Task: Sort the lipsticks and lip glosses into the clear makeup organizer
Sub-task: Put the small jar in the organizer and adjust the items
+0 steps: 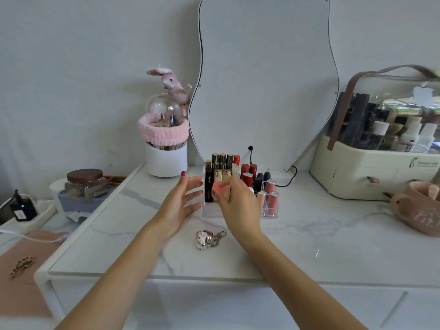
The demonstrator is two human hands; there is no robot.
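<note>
The right hand (234, 201) pinches a small pink lip product (219, 188) between thumb and fingertips, holding it just in front of the clear makeup organizer (270, 211), over its front-left part. The left hand (182, 203) is spread, fingers splayed and holding nothing, hovering beside the organizer's left wall; whether it touches that wall cannot be told.

Nearest the person, a silver heart-shaped keychain (206, 239) lies on the marble desk (333, 234), apart from the organizer. It may be a lip product still to be sorted, though that is uncertain.

The organizer already stands crowded: gold-capped tubes (222, 160) at the back, red lipsticks (247, 173) in the middle, pink glosses (271, 197) at the front right, and a tall black tube (209, 184) at the left.

The likely risk is that the pink piece, lowered into so tight a row, knocks a neighbouring tube and tips it, or that the light organizer slides if the left hand does not steady it. The right hand also hides the slots below it.

The black tube carries a gold YSL monogram. Further back, the cream cosmetics case (371, 172) bears small print, too blurred to read.
</note>
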